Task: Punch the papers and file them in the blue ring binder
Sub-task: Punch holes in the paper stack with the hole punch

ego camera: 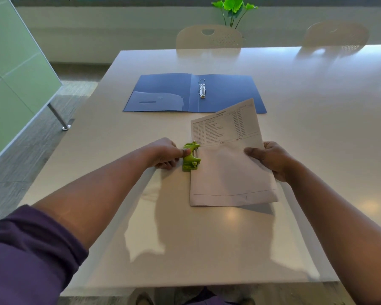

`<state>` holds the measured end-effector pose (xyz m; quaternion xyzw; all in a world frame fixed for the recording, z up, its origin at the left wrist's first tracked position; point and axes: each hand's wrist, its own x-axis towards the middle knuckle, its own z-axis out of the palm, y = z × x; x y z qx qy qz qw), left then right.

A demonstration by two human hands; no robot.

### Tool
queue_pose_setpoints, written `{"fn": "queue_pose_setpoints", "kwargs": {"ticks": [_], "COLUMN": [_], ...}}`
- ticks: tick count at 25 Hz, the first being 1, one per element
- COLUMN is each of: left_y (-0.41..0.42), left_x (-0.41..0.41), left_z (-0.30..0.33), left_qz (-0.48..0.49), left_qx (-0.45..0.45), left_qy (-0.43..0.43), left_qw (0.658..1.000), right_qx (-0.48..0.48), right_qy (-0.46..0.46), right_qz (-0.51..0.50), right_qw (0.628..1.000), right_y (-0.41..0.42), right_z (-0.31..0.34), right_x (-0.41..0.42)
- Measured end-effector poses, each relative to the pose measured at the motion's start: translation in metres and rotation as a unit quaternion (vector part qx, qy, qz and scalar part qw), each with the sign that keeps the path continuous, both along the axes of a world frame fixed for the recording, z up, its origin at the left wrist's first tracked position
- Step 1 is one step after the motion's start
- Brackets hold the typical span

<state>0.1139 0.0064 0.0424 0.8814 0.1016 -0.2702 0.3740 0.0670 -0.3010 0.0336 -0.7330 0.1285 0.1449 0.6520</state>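
Fingers of the left hand (165, 153) curl around the green hole punch (191, 156), the thumb pressed on its raised lever; the other fingertips tuck beneath the palm and are hard to make out. The punch sits on the white worktop (207, 238) at about 12 o'clock from the person, its slot facing 3 o'clock, and the left edge of the papers (229, 164) is pushed into it. How deep the sheets reach inside the slot is hidden by the punch body. The papers lie slightly tilted, printed table at the far end, print too small to read; their near right corner lifts off the worktop and casts a shadow.

At 3 o'clock of the sheets, the right hand (271, 159) pinches their right edge, thumb on top, the remaining fingers hidden underneath the paper.

At 12 o'clock beyond the punch, well apart from it, the blue ring binder (163, 93) lies open and flat, its metal rings (202, 89) upright at the spine; whether they are parted cannot be told. The far corner of the papers overlaps the binder's near right edge in this view.
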Motion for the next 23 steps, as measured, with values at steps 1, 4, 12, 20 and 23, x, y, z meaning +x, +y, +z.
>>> {"fn": "queue_pose_setpoints", "kwargs": {"ticks": [1,4,12,20,23], "left_y": [0.000,0.000,-0.004,-0.016,-0.016], "left_x": [-0.001,-0.005,-0.016,-0.033,-0.033], "left_z": [0.001,0.004,-0.015,-0.015,-0.018], "left_qz": [0.014,0.023,0.021,-0.043,-0.020], "left_qx": [-0.025,-0.031,-0.008,0.186,0.162], "left_qy": [0.007,0.008,-0.071,-0.174,-0.196], "left_qw": [1.000,0.999,0.997,0.966,0.967], "right_qx": [0.000,-0.004,-0.010,-0.006,-0.004], "right_qy": [0.001,0.003,0.012,0.001,-0.004], "right_qz": [0.001,0.001,0.013,0.005,0.005], "right_qw": [1.000,1.000,1.000,1.000,1.000], "right_y": [0.000,0.000,0.000,0.000,0.000], "right_z": [0.000,-0.002,-0.002,-0.006,-0.005], "right_x": [0.000,0.000,-0.001,-0.002,-0.002]}}
